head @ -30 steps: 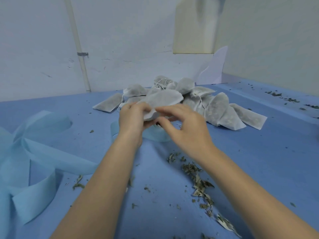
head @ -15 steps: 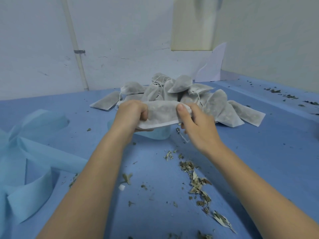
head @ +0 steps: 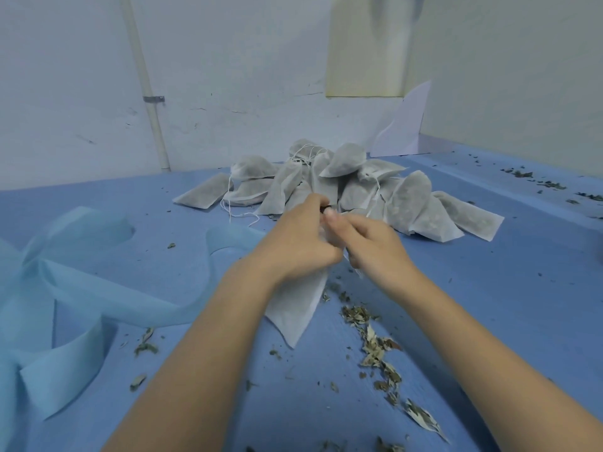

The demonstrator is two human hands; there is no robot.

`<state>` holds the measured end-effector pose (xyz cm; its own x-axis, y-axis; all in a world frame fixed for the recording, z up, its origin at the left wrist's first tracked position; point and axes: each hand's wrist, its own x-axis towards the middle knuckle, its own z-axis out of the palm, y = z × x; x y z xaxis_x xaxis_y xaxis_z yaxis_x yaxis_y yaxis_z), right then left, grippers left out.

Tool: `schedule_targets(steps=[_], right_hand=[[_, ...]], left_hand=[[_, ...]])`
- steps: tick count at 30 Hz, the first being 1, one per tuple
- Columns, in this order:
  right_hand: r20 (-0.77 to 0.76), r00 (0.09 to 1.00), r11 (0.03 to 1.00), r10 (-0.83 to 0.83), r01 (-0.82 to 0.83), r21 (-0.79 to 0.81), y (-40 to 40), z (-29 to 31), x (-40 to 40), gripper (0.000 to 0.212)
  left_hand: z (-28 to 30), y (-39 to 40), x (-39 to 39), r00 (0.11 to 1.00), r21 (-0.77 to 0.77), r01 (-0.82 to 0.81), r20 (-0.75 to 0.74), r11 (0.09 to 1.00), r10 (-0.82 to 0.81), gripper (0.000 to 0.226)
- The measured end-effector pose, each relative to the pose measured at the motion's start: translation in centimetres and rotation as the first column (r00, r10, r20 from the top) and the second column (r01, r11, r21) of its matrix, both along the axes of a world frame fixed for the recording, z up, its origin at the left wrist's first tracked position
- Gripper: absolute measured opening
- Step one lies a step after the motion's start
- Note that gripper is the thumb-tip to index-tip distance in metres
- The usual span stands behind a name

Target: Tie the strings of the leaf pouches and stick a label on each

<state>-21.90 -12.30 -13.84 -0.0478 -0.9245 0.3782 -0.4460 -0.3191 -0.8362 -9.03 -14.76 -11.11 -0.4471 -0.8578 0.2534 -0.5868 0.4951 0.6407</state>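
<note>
A white leaf pouch (head: 298, 308) hangs point-down between my hands, its lower tip near the blue table (head: 489, 288). My left hand (head: 295, 243) grips the pouch's top, fingers curled round it. My right hand (head: 368, 243) pinches at the same top edge, thumb up against the left hand; a thin white string (head: 357, 272) dangles below it. The pouch's mouth is hidden by my fingers. Behind my hands lies a pile of several filled grey-white pouches (head: 359, 187) with loose strings.
Crumpled light-blue fabric strips (head: 65, 288) lie at the left. Dried leaf scraps (head: 375, 347) trail across the table at the front right, with more scraps (head: 538, 181) at the far right. A white wall with a pipe (head: 153, 119) stands behind.
The pouch was held level and stretched between both hands; now it hangs upright, and both hands have come together at its top, closer to me.
</note>
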Motion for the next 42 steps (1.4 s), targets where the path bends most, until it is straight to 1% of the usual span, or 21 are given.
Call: schedule_targets(steps=[3, 7, 12, 14, 16, 17, 19, 21, 23, 25, 27, 28, 29, 30, 32, 33, 34, 35, 37, 39, 42], right_hand=[[0.089, 0.996, 1.0, -0.016, 0.015, 0.009, -0.3, 0.0, 0.0, 0.029], [0.207, 0.976, 0.998, -0.065, 0.068, -0.008, -0.6, 0.0, -0.2, 0.009], [0.295, 0.955, 1.0, -0.006, 0.007, -0.001, -0.6, 0.3, -0.5, 0.013], [0.316, 0.949, 1.0, -0.007, 0.005, 0.005, -0.6, 0.2, -0.6, 0.018], [0.336, 0.942, 1.0, -0.01, 0.009, 0.004, -0.6, 0.2, -0.9, 0.022], [0.334, 0.943, 1.0, -0.013, 0.014, -0.003, -0.6, 0.2, -1.0, 0.023], [0.29, 0.957, 0.999, -0.031, 0.039, -0.021, -0.5, 0.4, -1.4, 0.018], [0.228, 0.971, 0.997, -0.066, 0.074, -0.026, -0.4, 0.6, -1.9, 0.012], [0.164, 0.979, 0.991, -0.122, 0.128, -0.025, -0.4, 0.6, -2.3, 0.023], [0.132, 0.975, 0.983, -0.179, 0.182, -0.011, -0.4, 0.7, -2.3, 0.037], [0.186, 0.964, 0.982, -0.187, 0.176, 0.074, -0.4, 1.1, -2.3, 0.047], [0.271, 0.947, 0.98, -0.173, 0.138, 0.145, -0.3, 1.3, -2.2, 0.05], [0.393, 0.907, 0.973, -0.152, 0.067, 0.222, -0.4, 1.5, -2.2, 0.053], [0.546, 0.828, 0.957, -0.128, -0.042, 0.287, -0.4, 1.6, -2.1, 0.054], [0.823, 0.556, 0.904, -0.114, -0.286, 0.319, -0.5, 1.6, -2.1, 0.05], [0.898, 0.424, 0.885, -0.119, -0.365, 0.29, -0.5, 1.5, -2.0, 0.044], [0.938, 0.326, 0.878, -0.115, -0.409, 0.25, -0.5, 1.4, -1.9, 0.036], [0.96, 0.261, 0.879, -0.099, -0.429, 0.208, -0.4, 1.3, -1.7, 0.026], [0.985, 0.167, 0.887, -0.043, -0.447, 0.115, -0.1, 1.4, -1.1, 0.012], [0.994, 0.11, 0.888, 0.005, -0.458, 0.047, 0.1, 1.6, -0.7, 0.02], [0.993, 0.108, 0.879, 0.043, -0.477, 0.014, 0.2, 1.7, -0.4, 0.035]], left_hand=[[-0.3, -0.3, 0.1, 0.998, -0.025, -0.014, 0.054, 1.0, 0.015, 0.053], [-0.3, -0.2, -0.2, 0.992, -0.066, -0.02, 0.123, 0.998, 0.029, 0.055], [-0.8, 0.1, -1.2, 1.0, -0.114, -0.005, 0.003, 0.993, 0.006, 0.071], [-1.1, 0.3, -1.4, 0.998, -0.104, -0.025, -0.063, 0.994, 0.019, 0.071], [-1.2, 0.3, -1.5, 0.992, -0.1, -0.061, -0.113, 0.993, 0.05, 0.061], [-1.3, 0.3, -1.5, 0.994, -0.124, -0.066, -0.095, 0.99, 0.054, 0.052], [-1.3, 0.3, -1.4, 0.999, -0.225, -0.042, -0.005, 0.974, 0.042, 0.034], [-1.0, 0.4, -1.2, 0.997, -0.307, -0.016, 0.063, 0.952, 0.037, 0.03], [-0.7, 0.3, -0.8, 0.995, -0.33, -0.009, 0.095, 0.944, 0.043, 0.028], [-0.5, 0.0, -0.4, 0.995, -0.31, -0.018, 0.083, 0.951, 0.046, 0.02], [-0.4, -0.1, -0.2, 0.999, -0.249, -0.036, 0.025, 0.968, 0.044, 0.021], [-0.4, 0.0, -0.2, 0.999, -0.21, -0.047, -0.021, 0.977, 0.043, 0.023], [-0.4, 0.1, -0.3, 0.997, -0.178, -0.059, -0.064, 0.982, 0.049, 0.024], [-0.3, 0.2, -0.5, 0.993, -0.155, -0.074, -0.1, 0.985, 0.059, 0.026], [-0.4, 0.4, -1.0, 0.98, -0.117, -0.108, -0.181, 0.987, 0.086, 0.028], [-0.5, 0.5, -1.2, 0.97, -0.095, -0.126, -0.221, 0.987, 0.103, 0.029], [-0.6, 0.5, -1.3, 0.961, -0.078, -0.147, -0.246, 0.986, 0.124, 0.03], [-0.7, 0.5, -1.4, 0.956, -0.068, -0.169, -0.255, 0.983, 0.146, 0.029], [-0.8, 0.5, -1.4, 0.946, -0.06, -0.202, -0.272, 0.978, 0.178, 0.03], [-0.9, 0.4, -1.4, 0.939, -0.068, -0.215, -0.287, 0.974, 0.188, 0.034], [-1.0, 0.5, -1.8, 0.95, -0.111, -0.222, -0.248, 0.969, 0.189, 0.035]])
